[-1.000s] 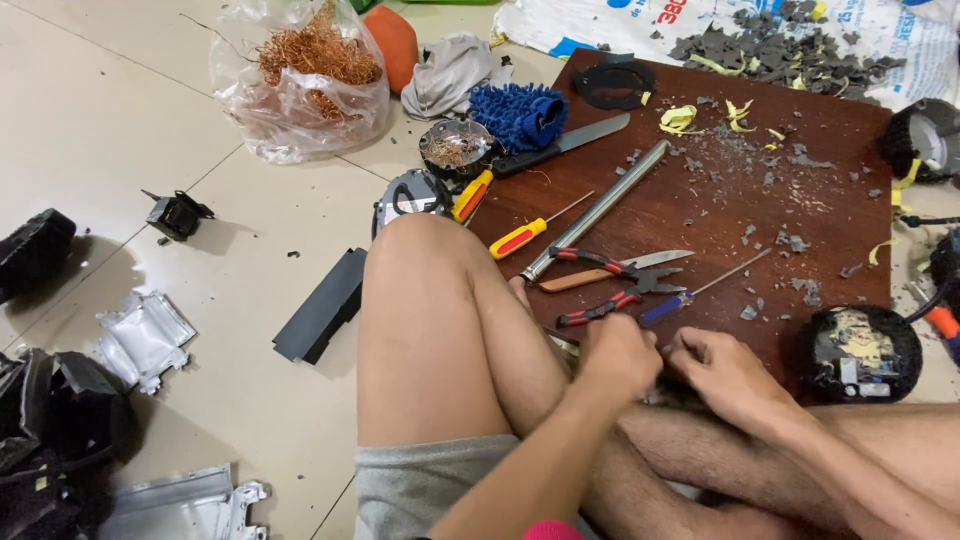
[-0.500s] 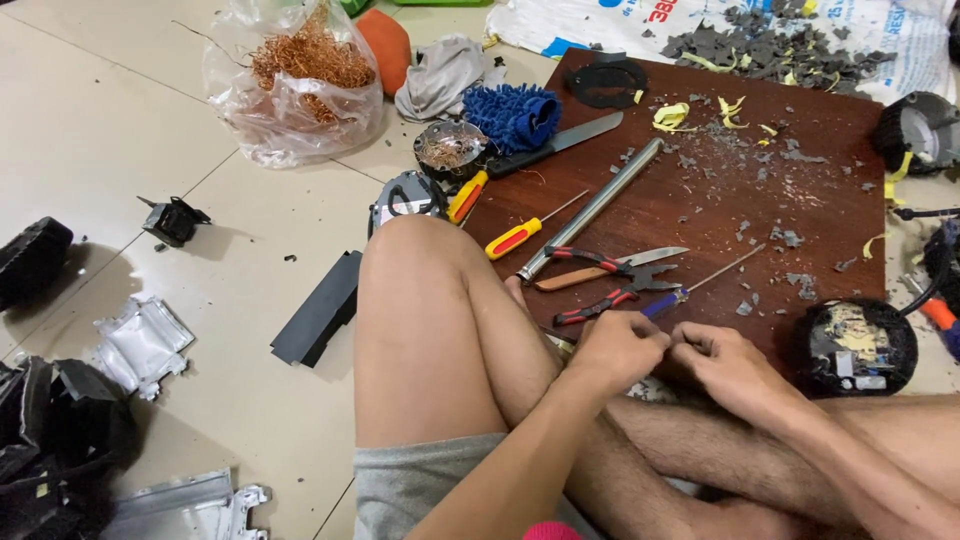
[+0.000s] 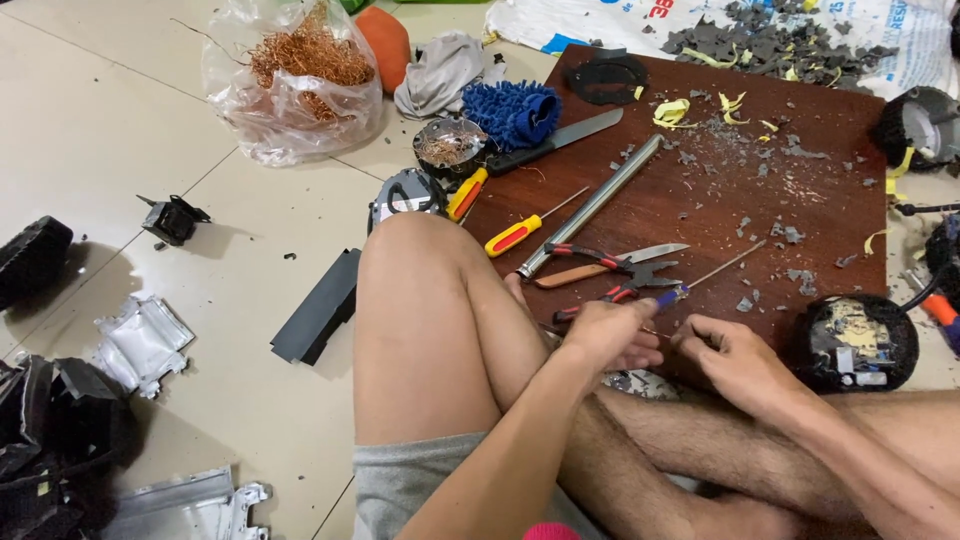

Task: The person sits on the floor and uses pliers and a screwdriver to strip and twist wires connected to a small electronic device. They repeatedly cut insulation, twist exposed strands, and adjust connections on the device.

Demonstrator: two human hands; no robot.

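L hand (image 3: 610, 335): closed, we pinch a thin wire/strand, too small to see well.
R hand (image 3: 735, 350): fingers curled on the other end, just beside L.
Wire: we judge it light, bendy, snaps easily; hold near ends.
Nearby: pliers (image 3: 615, 270) just above the grip, on board (image 3: 800, 190).

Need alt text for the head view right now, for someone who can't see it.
A person sits cross-legged on a tiled floor, left hand and right hand close together at the near edge of a brown wooden board. Pliers, screwdrivers, a knife and a metal rod lie on it; a bag of copper wire sits behind.
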